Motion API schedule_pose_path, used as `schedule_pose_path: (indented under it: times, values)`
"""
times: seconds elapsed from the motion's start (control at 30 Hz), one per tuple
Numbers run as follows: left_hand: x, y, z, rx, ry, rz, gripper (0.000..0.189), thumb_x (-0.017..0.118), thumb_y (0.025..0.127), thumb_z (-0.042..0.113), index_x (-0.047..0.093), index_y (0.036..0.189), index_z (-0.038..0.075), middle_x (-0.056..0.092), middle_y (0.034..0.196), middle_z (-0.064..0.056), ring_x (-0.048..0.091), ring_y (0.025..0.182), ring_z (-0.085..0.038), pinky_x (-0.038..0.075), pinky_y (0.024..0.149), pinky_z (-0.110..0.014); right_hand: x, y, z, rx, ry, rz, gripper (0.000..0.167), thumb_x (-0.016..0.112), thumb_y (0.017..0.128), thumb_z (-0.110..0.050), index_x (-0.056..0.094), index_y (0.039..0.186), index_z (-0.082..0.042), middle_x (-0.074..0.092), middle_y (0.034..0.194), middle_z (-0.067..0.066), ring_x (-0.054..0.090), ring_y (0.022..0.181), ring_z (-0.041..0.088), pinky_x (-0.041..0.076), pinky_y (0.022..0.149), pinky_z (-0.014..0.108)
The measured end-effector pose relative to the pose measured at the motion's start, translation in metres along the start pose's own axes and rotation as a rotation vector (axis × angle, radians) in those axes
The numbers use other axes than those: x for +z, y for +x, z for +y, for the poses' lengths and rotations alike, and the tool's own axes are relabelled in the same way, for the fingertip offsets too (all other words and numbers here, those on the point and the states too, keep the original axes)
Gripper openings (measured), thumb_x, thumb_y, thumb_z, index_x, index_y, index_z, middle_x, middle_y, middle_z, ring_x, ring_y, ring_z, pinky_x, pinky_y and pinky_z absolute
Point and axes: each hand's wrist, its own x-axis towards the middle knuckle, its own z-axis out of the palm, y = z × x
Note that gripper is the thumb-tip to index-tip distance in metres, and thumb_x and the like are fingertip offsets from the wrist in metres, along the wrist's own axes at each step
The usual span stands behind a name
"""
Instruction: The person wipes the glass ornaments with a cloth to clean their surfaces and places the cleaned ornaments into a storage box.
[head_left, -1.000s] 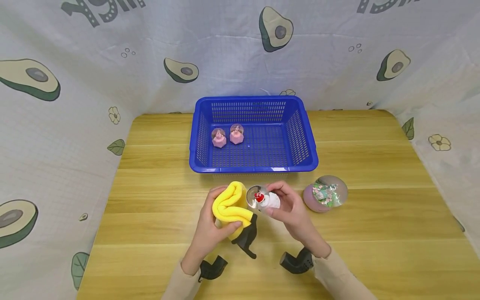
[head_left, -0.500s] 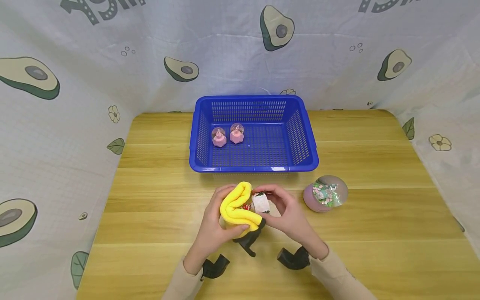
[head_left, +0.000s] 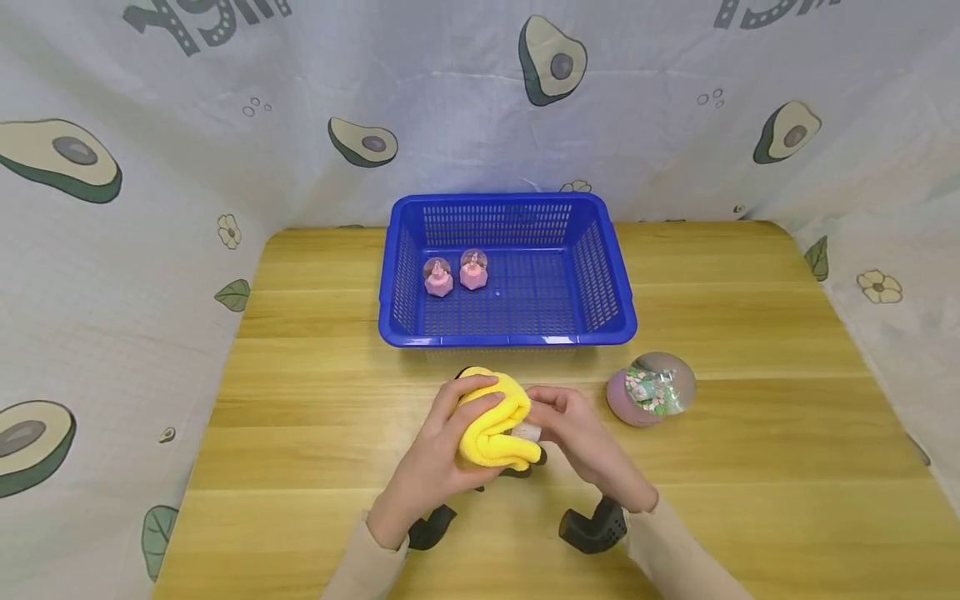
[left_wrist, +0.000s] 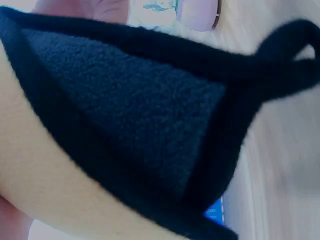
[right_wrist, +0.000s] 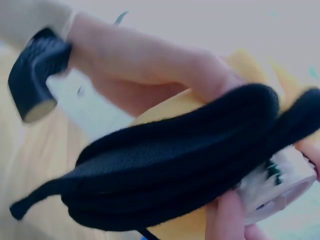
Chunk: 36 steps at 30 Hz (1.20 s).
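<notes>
My left hand [head_left: 442, 454] grips a folded yellow cloth [head_left: 498, 417] with dark edging and wraps it over the dome of a small snow globe. Only the globe's white base [head_left: 527, 432] sticks out of the folds; the dome is hidden. Fingers of my right hand [head_left: 573, 433] pinch that base from the right. In the right wrist view the white base [right_wrist: 277, 187] shows its hollow underside and a bit of green decoration, below the cloth's black edging [right_wrist: 170, 160]. The cloth's dark corner [left_wrist: 125, 100] and its loop fill most of the left wrist view.
Beyond the hands stands a blue plastic basket [head_left: 510, 339], with two small pink snow globes [head_left: 438, 279] at its left. A larger snow globe [head_left: 633, 400] with a purple base lies tilted on the wooden table [head_left: 750, 417], right of my right hand. A curtain [head_left: 450, 83] hangs behind.
The small snow globe's dome has gone from bare beside the cloth into its folds. My left hand has moved right and turned, with its fingers now over the cloth.
</notes>
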Motion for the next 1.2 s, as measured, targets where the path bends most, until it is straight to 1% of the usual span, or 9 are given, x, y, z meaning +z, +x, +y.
schedule_pose_path:
  times: [0.1,0.23,0.33,0.5,0.67,0.8,0.9,1.07,1.2]
  values:
    - [-0.001,0.002,0.0,0.041,0.02,-0.006,0.075,0.084,0.063,0.007,0.048,0.128,0.011,0.043,0.132,-0.014,0.044,0.119,-0.031,0.04,0.1,-0.041,-0.003,0.0,0.0,0.02,0.052,-0.079,0.028,0.047,0.097,-0.013,0.058,0.105,0.012,0.066,0.093,0.006,0.064,0.081,0.013,0.055,0.072,0.028]
    - [-0.001,0.005,-0.002,0.019,0.028,0.041,0.067,0.084,0.062,0.005,0.052,0.121,0.012,0.048,0.126,-0.013,0.051,0.112,-0.031,0.045,0.094,-0.041,-0.001,0.0,-0.004,0.01,-0.006,-0.077,0.039,0.052,0.098,-0.018,0.053,0.112,0.018,0.067,0.096,0.005,0.063,0.085,0.013,0.054,0.075,0.028]
    - [-0.001,0.005,-0.003,-0.049,-0.013,0.069,0.061,0.084,0.063,0.004,0.054,0.116,0.012,0.05,0.123,-0.012,0.054,0.11,-0.03,0.047,0.091,-0.041,0.004,-0.001,-0.007,-0.004,-0.088,-0.01,0.039,0.057,0.096,-0.014,0.051,0.116,0.019,0.065,0.102,0.009,0.062,0.089,0.013,0.052,0.079,0.027]
    - [0.001,0.004,-0.006,-0.189,-0.158,0.105,0.052,0.081,0.068,0.004,0.055,0.114,0.011,0.052,0.123,-0.01,0.054,0.111,-0.028,0.046,0.091,-0.041,0.014,-0.004,-0.007,-0.097,-0.215,0.123,0.033,0.062,0.09,-0.001,0.053,0.118,0.015,0.058,0.112,0.021,0.059,0.098,0.013,0.052,0.081,0.025]
    - [0.0,0.005,-0.009,-0.293,-0.324,0.153,0.044,0.075,0.074,0.006,0.056,0.113,0.006,0.054,0.12,-0.011,0.054,0.109,-0.027,0.044,0.092,-0.037,0.019,-0.006,-0.001,-0.353,-0.319,0.144,0.036,0.066,0.086,0.004,0.054,0.119,0.012,0.056,0.112,0.024,0.057,0.102,0.012,0.051,0.085,0.025]
    - [-0.002,0.005,-0.01,-0.38,-0.445,0.179,0.041,0.069,0.078,0.009,0.054,0.115,0.0,0.054,0.119,-0.014,0.053,0.109,-0.026,0.045,0.093,-0.031,0.021,-0.004,0.002,-0.588,-0.463,0.126,0.043,0.069,0.087,-0.016,0.056,0.12,0.007,0.058,0.115,0.02,0.056,0.108,0.017,0.049,0.09,0.027]
    - [-0.003,0.004,-0.011,-0.431,-0.473,0.183,0.042,0.066,0.08,0.01,0.051,0.117,-0.004,0.054,0.118,-0.017,0.054,0.107,-0.024,0.046,0.091,-0.029,0.02,-0.001,0.004,-0.768,-0.607,0.122,0.045,0.066,0.088,-0.028,0.058,0.119,0.004,0.059,0.115,0.017,0.056,0.107,0.022,0.046,0.094,0.027]
    - [-0.003,0.002,-0.012,-0.567,-0.559,0.192,0.045,0.06,0.082,0.009,0.047,0.122,-0.005,0.056,0.11,-0.016,0.057,0.094,-0.021,0.051,0.08,-0.028,0.02,0.006,0.005,-1.08,-0.772,0.067,0.03,0.062,0.093,-0.02,0.061,0.11,0.005,0.059,0.113,0.02,0.056,0.104,0.031,0.044,0.096,0.031]
    - [-0.005,0.002,-0.011,-0.669,-0.665,0.204,0.048,0.057,0.085,0.008,0.041,0.128,-0.005,0.054,0.109,-0.014,0.057,0.092,-0.02,0.051,0.079,-0.028,0.019,0.009,0.004,-1.217,-0.854,0.023,0.02,0.057,0.095,-0.012,0.062,0.106,0.004,0.058,0.111,0.021,0.056,0.102,0.034,0.046,0.095,0.035]
